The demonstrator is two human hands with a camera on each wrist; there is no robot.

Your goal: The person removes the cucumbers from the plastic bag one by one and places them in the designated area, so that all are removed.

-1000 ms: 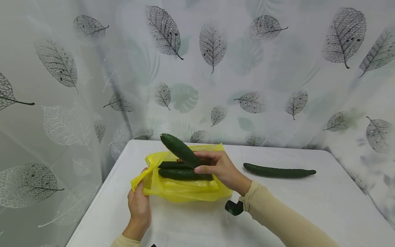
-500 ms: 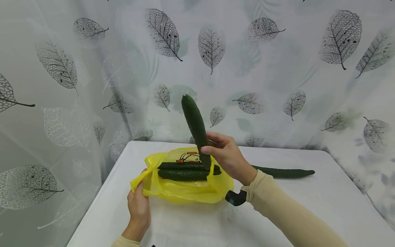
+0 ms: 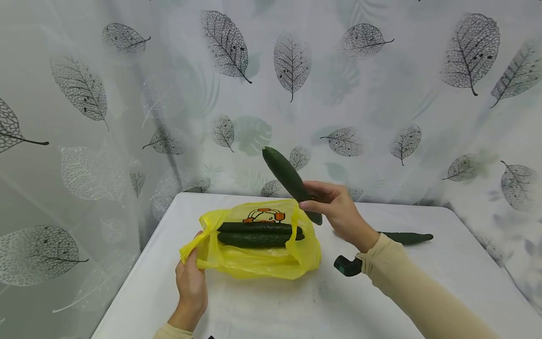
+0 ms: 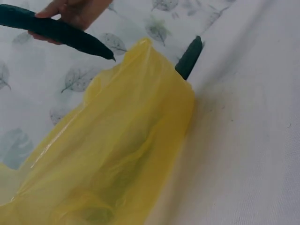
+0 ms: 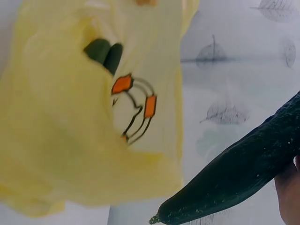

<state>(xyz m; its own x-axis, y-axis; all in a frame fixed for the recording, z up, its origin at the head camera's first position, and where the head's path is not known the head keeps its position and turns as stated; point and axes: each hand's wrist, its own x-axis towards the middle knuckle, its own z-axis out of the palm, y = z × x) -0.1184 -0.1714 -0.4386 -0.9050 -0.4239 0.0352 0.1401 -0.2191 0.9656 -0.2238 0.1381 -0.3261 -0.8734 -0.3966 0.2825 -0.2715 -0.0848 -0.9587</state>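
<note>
Pinching a tilted cucumber [image 3: 284,172] in right grip [image 3: 340,209], edge of yellow bag [image 3: 258,267] in left grip [image 3: 192,285]

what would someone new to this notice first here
Likely the bright yellow bag on the white table, its edge held by the left hand, with two dark green cucumbers inside. Next, the tilted cucumber held up in the right hand. Another cucumber lies on the table, right of the bag.
</note>
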